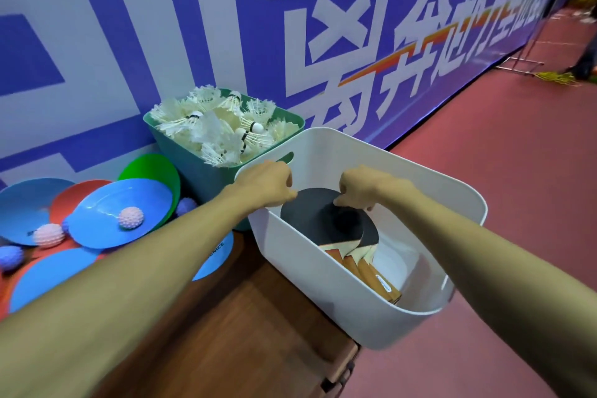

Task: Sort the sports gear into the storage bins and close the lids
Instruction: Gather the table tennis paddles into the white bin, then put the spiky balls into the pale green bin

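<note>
**Setting paddles down into the white bin**

Reaching forward, both bare arms stretch over the white bin, which sits at the right end of a wooden top, its far right side hanging out past the edge over the red floor. The left hand has its fingers curled and pinches the far left rim of the paddles. The right hand is curled too and clasps the far right rim of the same black heads. The paddles lie stacked inside the bin, black rubber faces up and tilted, their wooden handles fanned toward the near right corner.

Just behind and left of it, touching its side, stands a green bin heaped past the rim with white shuttlecocks. Left of that, blue, red and green discs lie overlapping in a loose pile, with pink and purple spiky balls resting on and between them. A blue banner with large white characters runs along the back.
</note>
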### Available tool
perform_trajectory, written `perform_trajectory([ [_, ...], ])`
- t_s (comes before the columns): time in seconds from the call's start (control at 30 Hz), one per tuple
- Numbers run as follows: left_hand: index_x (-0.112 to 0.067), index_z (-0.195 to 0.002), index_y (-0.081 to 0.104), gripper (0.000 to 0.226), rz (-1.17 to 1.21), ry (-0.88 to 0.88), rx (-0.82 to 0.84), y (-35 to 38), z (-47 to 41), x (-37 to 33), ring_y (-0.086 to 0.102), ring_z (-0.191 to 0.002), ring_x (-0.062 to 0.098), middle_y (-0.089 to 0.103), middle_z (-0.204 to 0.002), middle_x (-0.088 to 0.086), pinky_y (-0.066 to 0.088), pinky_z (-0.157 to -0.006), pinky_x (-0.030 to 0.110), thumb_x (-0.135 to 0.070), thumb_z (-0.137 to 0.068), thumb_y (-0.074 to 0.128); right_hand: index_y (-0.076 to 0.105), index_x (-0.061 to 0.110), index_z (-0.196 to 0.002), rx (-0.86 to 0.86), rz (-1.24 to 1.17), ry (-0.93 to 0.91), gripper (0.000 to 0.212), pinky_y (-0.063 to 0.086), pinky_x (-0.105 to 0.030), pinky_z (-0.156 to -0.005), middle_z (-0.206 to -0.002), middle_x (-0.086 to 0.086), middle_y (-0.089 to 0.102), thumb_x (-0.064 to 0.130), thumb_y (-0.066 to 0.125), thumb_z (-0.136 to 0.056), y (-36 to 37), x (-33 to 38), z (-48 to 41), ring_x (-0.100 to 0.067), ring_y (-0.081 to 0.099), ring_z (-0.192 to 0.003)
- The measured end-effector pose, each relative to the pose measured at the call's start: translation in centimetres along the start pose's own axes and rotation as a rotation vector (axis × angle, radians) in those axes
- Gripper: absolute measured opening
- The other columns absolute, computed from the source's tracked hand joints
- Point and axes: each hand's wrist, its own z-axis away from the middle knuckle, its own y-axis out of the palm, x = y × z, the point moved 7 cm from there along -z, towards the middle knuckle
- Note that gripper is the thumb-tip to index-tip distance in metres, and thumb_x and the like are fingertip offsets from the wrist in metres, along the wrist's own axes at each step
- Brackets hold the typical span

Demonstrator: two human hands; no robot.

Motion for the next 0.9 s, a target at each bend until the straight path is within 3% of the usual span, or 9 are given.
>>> perform_trajectory([
  [0.17, -0.026, -0.109, 0.065, 0.028, 0.173, 0.068, -0.27, -3.9, 4.6, 1.3, 0.06, -0.091, 0.016, 0.065, -0.097, -0.007, 0.051, -0.08, 0.036, -0.034, -0.085, 0.054, 0.065, 0.01, -0.098, -0.296, -0.004, -0.133, 0.022, 0.052, -0.027, -0.066, -0.09, -0.006, 0.066, 0.03, 0.057, -0.092, -3.9, 4.9, 1.2, -0.02, 0.061, -0.074],
  [0.27, -0.027, -0.1, 0.067, 0.026, 0.282, 0.031, -0.415, -6.2, 8.8, 4.4, 0.059, -0.086, 0.013, 0.064, -0.089, -0.01, 0.052, -0.079, 0.037, -0.037, -0.081, 0.052, 0.066, 0.008, -0.088, -0.468, -0.028, -0.249, 0.021, 0.057, -0.037, -0.066, -0.087, -0.009, 0.066, 0.024, 0.053, -0.089, -6.1, 9.4, 2.5, -0.024, 0.061, -0.071],
  [0.37, -0.027, -0.093, 0.067, 0.028, 0.32, -0.029, -0.514, -7.7, 13.5, 8.4, 0.061, -0.086, 0.014, 0.067, -0.089, -0.007, 0.05, -0.079, 0.034, -0.037, -0.074, 0.049, 0.067, 0.009, -0.091, -0.559, -0.062, -0.416, 0.022, 0.055, -0.043, -0.073, -0.095, -0.011, 0.065, 0.022, 0.05, -0.087, -7.4, 15.2, 4.3, -0.028, 0.061, -0.082],
  [0.47, -0.024, -0.094, 0.068, 0.023, 0.312, -0.111, -0.536, -8.7, 18.0, 12.6, 0.061, -0.087, 0.014, 0.066, -0.091, -0.004, 0.047, -0.082, 0.03, -0.031, -0.078, 0.053, 0.068, 0.013, -0.097, -0.572, -0.103, -0.554, 0.022, 0.051, -0.041, -0.08, -0.1, -0.009, 0.062, 0.024, 0.051, -0.087, -7.6, 20.9, 5.7, -0.029, 0.06, -0.092],
  [0.7, -0.014, -0.097, 0.069, 0.017, 0.314, -0.319, -0.617, -8.7, 28.8, 21.6, 0.062, -0.083, 0.014, 0.067, -0.092, 0.002, 0.042, -0.077, 0.017, -0.012, -0.082, 0.061, 0.067, 0.012, -0.097, -0.476, -0.144, -0.833, 0.019, 0.048, -0.038, -0.079, -0.097, -0.007, 0.061, 0.023, 0.054, -0.087, -4.4, 33.8, 7.6, -0.025, 0.058, -0.091],
  [0.8, -0.018, -0.097, 0.069, 0.029, 0.359, -0.428, -0.639, -7.8, 33.2, 25.3, 0.063, -0.087, 0.015, 0.068, -0.093, 0.001, 0.048, -0.086, 0.028, -0.027, -0.074, 0.054, 0.066, 0.009, -0.096, -0.416, -0.186, -0.919, 0.018, 0.047, -0.037, -0.078, -0.099, -0.008, 0.062, 0.019, 0.054, -0.088, -2.0, 38.9, 8.2, -0.025, 0.057, -0.091],
  [0.9, -0.02, -0.098, 0.069, 0.024, 0.404, -0.533, -0.659, -6.3, 37.1, 28.9, 0.062, -0.088, 0.012, 0.068, -0.095, -0.004, 0.048, -0.089, 0.029, -0.023, -0.078, 0.056, 0.065, 0.012, -0.099, -0.336, -0.212, -0.982, 0.018, 0.045, -0.032, -0.077, -0.1, -0.006, 0.063, 0.02, 0.054, -0.089, 0.6, 43.5, 8.3, -0.023, 0.058, -0.093],
])
